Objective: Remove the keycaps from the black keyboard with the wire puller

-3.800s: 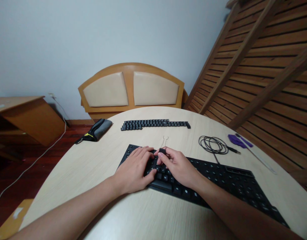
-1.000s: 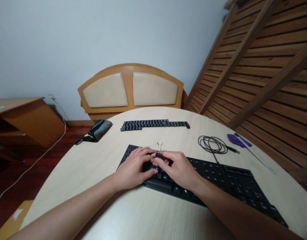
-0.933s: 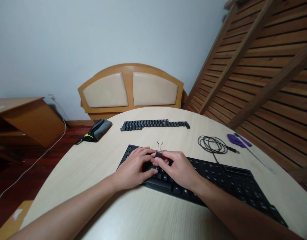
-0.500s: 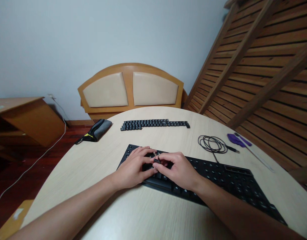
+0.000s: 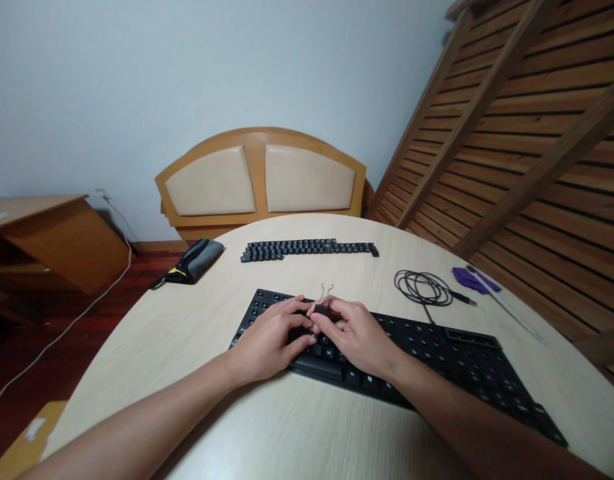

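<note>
My right hand (image 5: pixel 359 337) pinches a keycap puller (image 5: pixel 321 309), its dark body between thumb and fingers and its two thin wire prongs pointing up and away from me. Beside it, my left hand (image 5: pixel 274 333) lies over the left part of a black keyboard (image 5: pixel 427 353). Its fingers are apart, with the fingertips close to those of the right hand; whether they touch the puller I cannot tell. Many key positions on the keyboard show small pale stems without caps, while several caps and the space bar (image 5: pixel 317 365) sit along the near edge.
Rows of removed keycaps (image 5: pixel 297 247) lie at the back of the round table (image 5: pixel 211 427). A dark grey pouch (image 5: pixel 199 260) is at the left. On the right are a coiled cable (image 5: pixel 421 288), a purple cloth (image 5: pixel 474 280) and a thin pale stick (image 5: pixel 511 308).
The keycap puller has risen slightly, and its wire prongs now stand clear above my right fingers. My left hand has stayed almost in place, its fingers a little more spread.
</note>
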### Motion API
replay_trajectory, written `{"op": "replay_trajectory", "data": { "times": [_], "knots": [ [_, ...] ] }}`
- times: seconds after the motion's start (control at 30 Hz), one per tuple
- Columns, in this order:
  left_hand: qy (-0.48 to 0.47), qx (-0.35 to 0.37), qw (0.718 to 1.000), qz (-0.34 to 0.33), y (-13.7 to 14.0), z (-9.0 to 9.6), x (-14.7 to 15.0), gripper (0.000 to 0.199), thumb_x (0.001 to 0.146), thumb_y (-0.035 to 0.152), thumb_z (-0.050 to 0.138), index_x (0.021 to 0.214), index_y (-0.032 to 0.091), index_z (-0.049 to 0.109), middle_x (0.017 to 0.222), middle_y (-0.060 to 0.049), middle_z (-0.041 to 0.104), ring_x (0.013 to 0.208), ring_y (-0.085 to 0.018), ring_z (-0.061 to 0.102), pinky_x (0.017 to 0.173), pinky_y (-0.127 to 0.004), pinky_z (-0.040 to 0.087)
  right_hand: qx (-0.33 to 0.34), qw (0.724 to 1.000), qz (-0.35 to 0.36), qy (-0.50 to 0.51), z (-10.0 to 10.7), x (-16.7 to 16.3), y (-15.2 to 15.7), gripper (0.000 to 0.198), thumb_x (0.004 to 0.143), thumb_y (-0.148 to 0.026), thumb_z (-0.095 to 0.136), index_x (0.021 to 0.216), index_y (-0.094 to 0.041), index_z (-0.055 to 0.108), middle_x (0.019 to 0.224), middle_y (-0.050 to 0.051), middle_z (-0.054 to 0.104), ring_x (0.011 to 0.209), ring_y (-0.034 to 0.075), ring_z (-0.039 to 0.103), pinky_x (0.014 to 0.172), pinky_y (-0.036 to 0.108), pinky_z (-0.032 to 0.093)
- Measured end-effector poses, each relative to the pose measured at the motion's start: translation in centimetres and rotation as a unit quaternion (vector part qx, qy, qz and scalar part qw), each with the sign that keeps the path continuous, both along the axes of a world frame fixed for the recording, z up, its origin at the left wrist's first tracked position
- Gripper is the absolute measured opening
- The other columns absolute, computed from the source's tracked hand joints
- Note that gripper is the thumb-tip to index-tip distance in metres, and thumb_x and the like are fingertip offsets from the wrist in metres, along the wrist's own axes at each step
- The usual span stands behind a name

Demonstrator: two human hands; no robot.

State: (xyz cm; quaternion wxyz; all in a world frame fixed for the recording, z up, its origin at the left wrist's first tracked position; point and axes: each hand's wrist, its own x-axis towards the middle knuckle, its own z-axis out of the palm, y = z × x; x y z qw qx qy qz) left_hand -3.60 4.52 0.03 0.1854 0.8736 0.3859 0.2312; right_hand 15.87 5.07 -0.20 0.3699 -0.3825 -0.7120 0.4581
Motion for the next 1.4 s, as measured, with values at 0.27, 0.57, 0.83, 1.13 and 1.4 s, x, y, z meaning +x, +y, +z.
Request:
{"op": "replay_trajectory", "data": {
  "times": [0.27, 0.57, 0.83, 1.13, 1.4],
  "knots": [
    [-0.018, -0.023, 1.0, -0.005, -0.3, 0.0, 0.1, 0.019, 0.091, 0.023, 0.06, 0.109, 0.026, 0.063, 0.122, -0.001, 0.068, 0.137, -0.027, 0.042, 0.115, -0.05, 0.033, -0.008, 0.999, -0.02, 0.043, 0.2, 0.0, 0.2, 0.022, 0.094, -0.039, 0.053, 0.095, -0.018, 0.061, 0.076, 0.002, 0.066, 0.076, 0.016, 0.065, 0.067, 0.026, 0.055],
    [-0.098, -0.045, 0.993, 0.041, 0.4, -1.2, -0.2, 0.022, 0.086, 0.024, 0.067, 0.108, 0.025, 0.063, 0.12, -0.006, 0.064, 0.123, -0.024, 0.052, 0.106, -0.042, 0.041, -0.011, 0.994, -0.093, 0.056, -0.1, -0.2, 0.9, 0.021, 0.09, -0.038, 0.058, 0.097, -0.019, 0.061, 0.076, 0.002, 0.068, 0.075, 0.017, 0.07, 0.062, 0.025, 0.056],
    [-0.119, -0.063, 0.989, 0.056, 0.3, -1.1, 0.0, 0.022, 0.086, 0.023, 0.069, 0.107, 0.024, 0.061, 0.107, -0.004, 0.065, 0.108, -0.022, 0.057, 0.097, -0.039, 0.045, -0.038, 0.992, -0.107, 0.059, -0.2, -0.1, 0.9, 0.021, 0.088, -0.037, 0.06, 0.096, -0.019, 0.061, 0.076, 0.003, 0.071, 0.073, 0.017, 0.071, 0.061, 0.024, 0.055],
    [-0.097, -0.059, 0.993, 0.029, 0.4, -0.7, -0.2, 0.012, 0.088, 0.022, 0.067, 0.099, 0.026, 0.066, 0.106, -0.002, 0.069, 0.119, -0.024, 0.05, 0.102, -0.039, 0.041, -0.059, 0.989, -0.118, 0.061, -0.1, -0.3, 1.1, 0.02, 0.086, -0.037, 0.059, 0.092, -0.017, 0.059, 0.07, 0.002, 0.07, 0.064, 0.015, 0.069, 0.055, 0.023, 0.052],
    [-0.069, -0.044, 0.997, -0.002, 0.6, -0.7, -0.3, 0.014, 0.09, 0.025, 0.065, 0.104, 0.027, 0.068, 0.108, -0.001, 0.071, 0.119, -0.023, 0.049, 0.104, -0.039, 0.039, -0.06, 0.99, -0.119, 0.043, -0.3, -0.3, 1.2, 0.02, 0.087, -0.036, 0.058, 0.095, -0.018, 0.059, 0.072, 0.003, 0.07, 0.065, 0.015, 0.069, 0.051, 0.022, 0.05]
  ]
}}
